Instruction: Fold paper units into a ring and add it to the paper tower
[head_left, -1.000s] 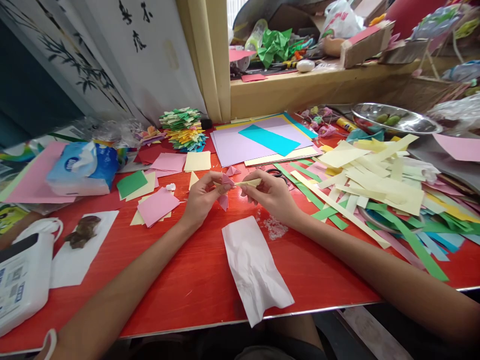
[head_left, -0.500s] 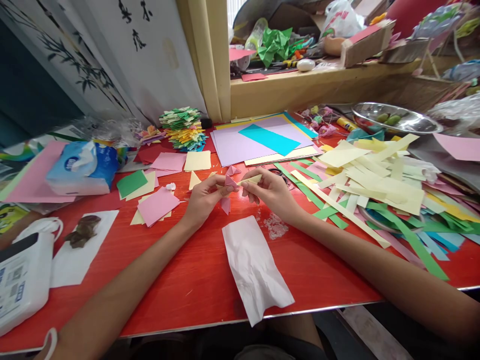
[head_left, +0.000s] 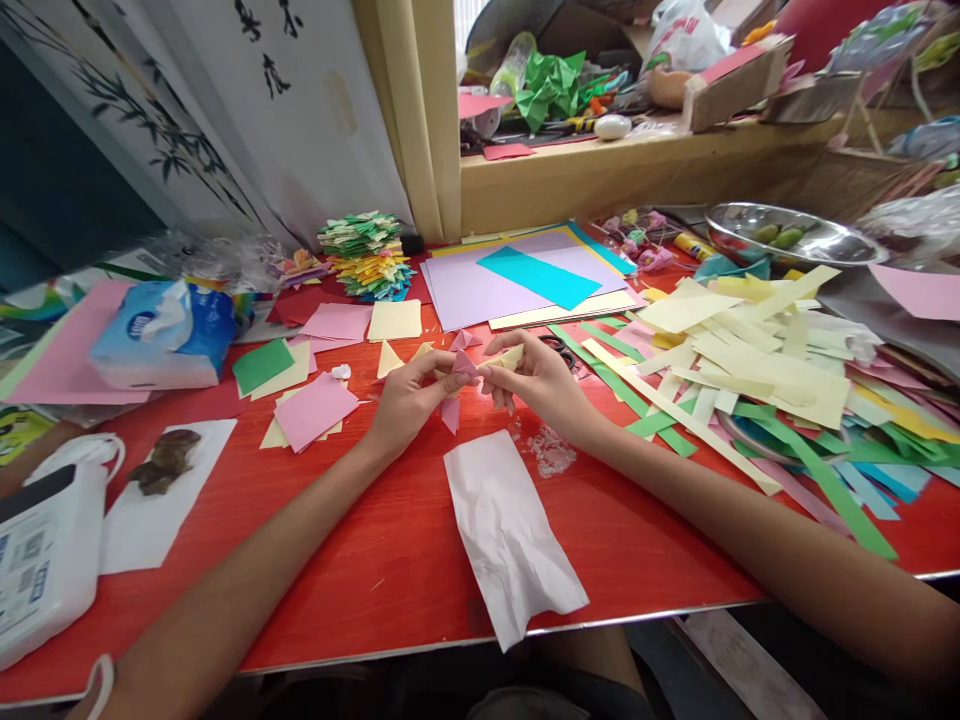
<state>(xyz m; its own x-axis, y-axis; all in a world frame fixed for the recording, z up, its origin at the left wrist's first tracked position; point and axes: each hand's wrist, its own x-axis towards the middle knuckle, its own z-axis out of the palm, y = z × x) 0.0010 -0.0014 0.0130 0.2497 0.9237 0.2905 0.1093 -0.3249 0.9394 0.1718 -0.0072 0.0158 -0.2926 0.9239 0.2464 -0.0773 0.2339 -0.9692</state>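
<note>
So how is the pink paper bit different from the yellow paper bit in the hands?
The pink piece is pinched by the left hand, the yellow piece by the right hand. The pink piece looks like a pointed triangle; the yellow piece looks longer and slimmer. Both are small folded papers held close together above the red table.

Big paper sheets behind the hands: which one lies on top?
The teal sheet, lying slantwise across the lilac sheet; the pale yellow one only shows its edge underneath.
</note>
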